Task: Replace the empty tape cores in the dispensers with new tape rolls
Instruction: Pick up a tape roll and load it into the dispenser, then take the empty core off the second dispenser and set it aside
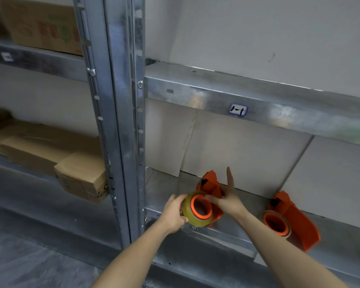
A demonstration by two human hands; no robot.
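Note:
An orange tape dispenser (211, 187) is held just above the lower metal shelf (175, 190). A full yellowish tape roll (190, 213) sits around its orange hub. My left hand (173, 215) grips the roll from the left. My right hand (224, 199) holds the dispenser body from the right, index finger pointing up. A second orange dispenser (293, 219) lies on the same shelf to the right; only a thin pale ring shows around its hub.
White boxes (247, 154) stand behind the dispensers on the shelf. A metal shelf beam with a small label (238, 109) runs above. A steel upright (121, 121) divides the racks; cardboard boxes (50, 150) fill the left rack.

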